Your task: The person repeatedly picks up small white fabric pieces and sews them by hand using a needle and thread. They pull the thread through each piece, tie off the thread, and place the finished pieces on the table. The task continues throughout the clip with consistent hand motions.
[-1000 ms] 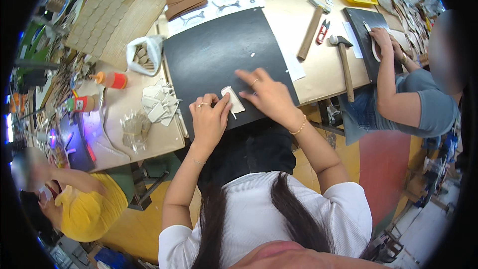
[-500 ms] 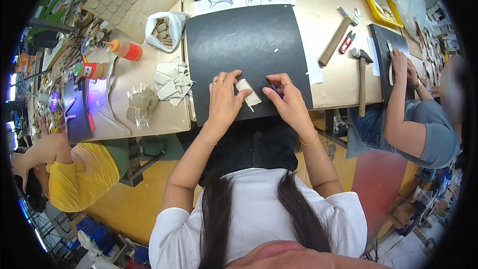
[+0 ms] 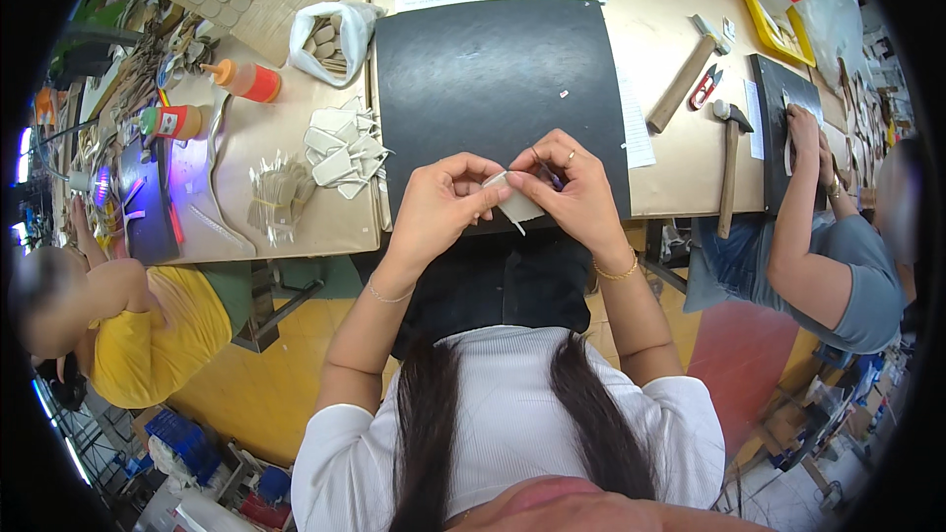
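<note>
My left hand (image 3: 448,202) is closed, pinching a small cream leather-like piece (image 3: 520,207) between thumb and fingers near the front edge of the black mat (image 3: 483,59). A thin strip hangs from the piece's lower end. My right hand (image 3: 576,192) is closed too, its thumb tip at the piece's upper edge. Tucked within the right fingers is a slim dark tool (image 3: 556,180), mostly hidden, whose kind I cannot make out.
Left of the mat lie a pile of cream pieces (image 3: 345,148), a banded bundle (image 3: 280,199), a white bag (image 3: 335,39) and glue bottles (image 3: 251,80). Two hammers (image 3: 730,163) and red snips (image 3: 706,87) lie right. Co-workers sit on both sides.
Both hands have come together and lifted the cream piece off the mat. My right hand, still with the dark tool, has moved left to touch it.
</note>
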`<action>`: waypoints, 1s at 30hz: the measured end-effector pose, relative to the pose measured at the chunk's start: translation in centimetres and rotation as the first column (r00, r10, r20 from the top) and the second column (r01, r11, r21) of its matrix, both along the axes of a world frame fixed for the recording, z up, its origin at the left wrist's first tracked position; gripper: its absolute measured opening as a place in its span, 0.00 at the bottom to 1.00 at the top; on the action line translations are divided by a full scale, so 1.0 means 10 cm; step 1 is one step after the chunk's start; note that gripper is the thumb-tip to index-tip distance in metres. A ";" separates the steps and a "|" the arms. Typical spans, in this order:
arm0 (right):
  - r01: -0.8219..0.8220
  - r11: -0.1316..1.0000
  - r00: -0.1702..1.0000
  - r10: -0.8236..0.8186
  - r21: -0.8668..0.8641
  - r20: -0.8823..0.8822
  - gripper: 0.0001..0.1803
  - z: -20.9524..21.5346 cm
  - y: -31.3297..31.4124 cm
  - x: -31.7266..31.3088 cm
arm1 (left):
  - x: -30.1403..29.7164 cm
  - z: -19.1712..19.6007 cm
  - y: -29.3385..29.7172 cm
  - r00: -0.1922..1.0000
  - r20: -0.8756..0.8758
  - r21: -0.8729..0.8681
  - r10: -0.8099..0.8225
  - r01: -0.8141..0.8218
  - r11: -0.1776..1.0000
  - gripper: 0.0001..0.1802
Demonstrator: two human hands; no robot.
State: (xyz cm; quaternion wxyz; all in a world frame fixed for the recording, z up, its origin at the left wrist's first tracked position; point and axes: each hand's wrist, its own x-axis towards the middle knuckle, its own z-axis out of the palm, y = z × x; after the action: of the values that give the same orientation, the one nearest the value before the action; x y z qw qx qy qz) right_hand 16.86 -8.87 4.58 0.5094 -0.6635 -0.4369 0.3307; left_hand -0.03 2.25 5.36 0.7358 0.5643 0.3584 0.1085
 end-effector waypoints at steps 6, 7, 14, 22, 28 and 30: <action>-0.122 0.991 0.992 0.119 0.061 0.045 0.06 0.15 0.06 0.07 | -0.06 0.14 0.03 1.000 -0.005 -0.159 0.023 -0.023 0.987 0.10; -0.154 0.987 0.987 0.152 0.039 0.047 0.06 0.17 0.07 0.10 | -0.06 0.15 0.04 1.000 0.007 -0.153 0.011 -0.010 0.988 0.10; -0.313 0.950 0.949 0.313 -0.019 0.046 0.08 0.28 0.15 0.19 | -0.12 0.22 0.04 0.999 -0.009 0.031 -0.043 0.043 0.999 0.07; -0.340 0.940 0.902 0.318 0.027 0.290 0.10 0.35 0.14 0.13 | -0.14 0.25 0.07 0.995 -0.060 0.013 -0.084 0.085 0.996 0.07; -0.434 0.901 0.709 0.335 0.009 0.620 0.15 0.45 0.04 0.11 | -0.11 0.22 0.05 0.997 -0.043 -0.101 -0.071 0.066 0.993 0.08; -0.454 0.891 0.636 0.336 -0.015 0.694 0.16 0.49 0.02 0.12 | -0.11 0.21 0.03 0.997 -0.012 -0.121 -0.071 0.069 0.990 0.08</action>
State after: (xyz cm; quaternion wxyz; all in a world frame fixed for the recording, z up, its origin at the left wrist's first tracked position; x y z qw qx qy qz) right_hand 18.02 -8.67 9.52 0.2799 -0.5820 -0.7520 0.1317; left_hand -1.09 2.60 7.51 0.7688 0.5320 0.3504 0.0561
